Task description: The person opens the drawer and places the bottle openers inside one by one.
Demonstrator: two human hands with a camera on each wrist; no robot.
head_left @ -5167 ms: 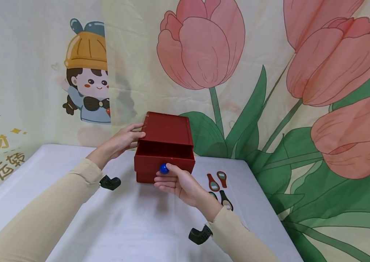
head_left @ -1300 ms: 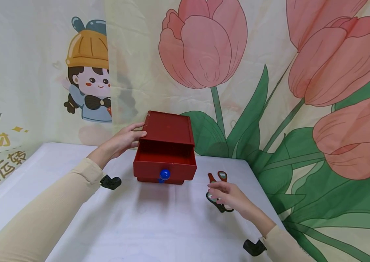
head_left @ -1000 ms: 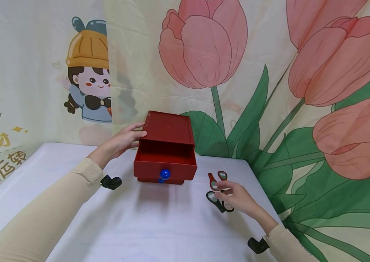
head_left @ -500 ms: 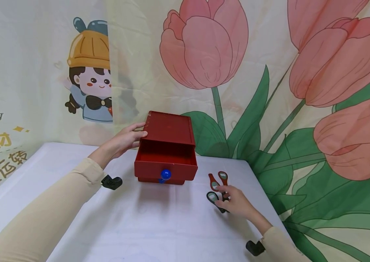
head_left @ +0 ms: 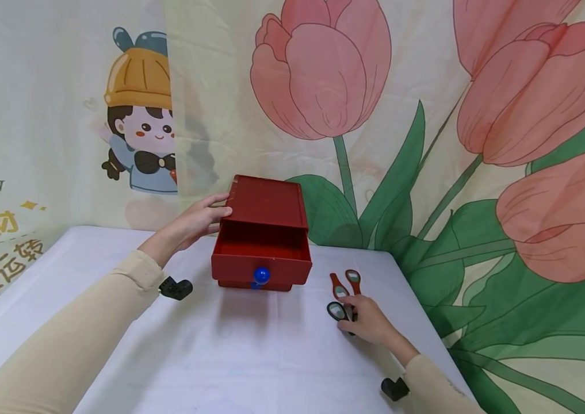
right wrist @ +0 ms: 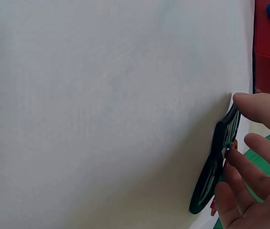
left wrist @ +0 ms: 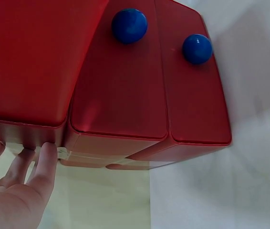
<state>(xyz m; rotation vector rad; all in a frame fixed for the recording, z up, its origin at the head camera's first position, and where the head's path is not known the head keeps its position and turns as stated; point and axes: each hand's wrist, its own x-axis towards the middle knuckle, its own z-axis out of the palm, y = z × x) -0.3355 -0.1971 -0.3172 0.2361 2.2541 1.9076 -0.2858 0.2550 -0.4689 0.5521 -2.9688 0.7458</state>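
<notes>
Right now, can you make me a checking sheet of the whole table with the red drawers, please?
Surface: white-covered table, lightly creased.
Job's things: red drawer box, top drawer open; red pieces and dark pieces lie to its right, kind unclear.
Clutter: nothing seen.
Grips: left grip rests against the box's side; right grip is at the dark pieces, firm hold unclear.
Cables: nothing seen.
Surroundings: backdrop with tulips and a cartoon figure.

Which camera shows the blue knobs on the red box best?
The left wrist view: two blue knobs on the red box appear large and whole. The head view shows one plainly, some blue below; the right wrist view shows just one, small, near its upper right corner.
</notes>
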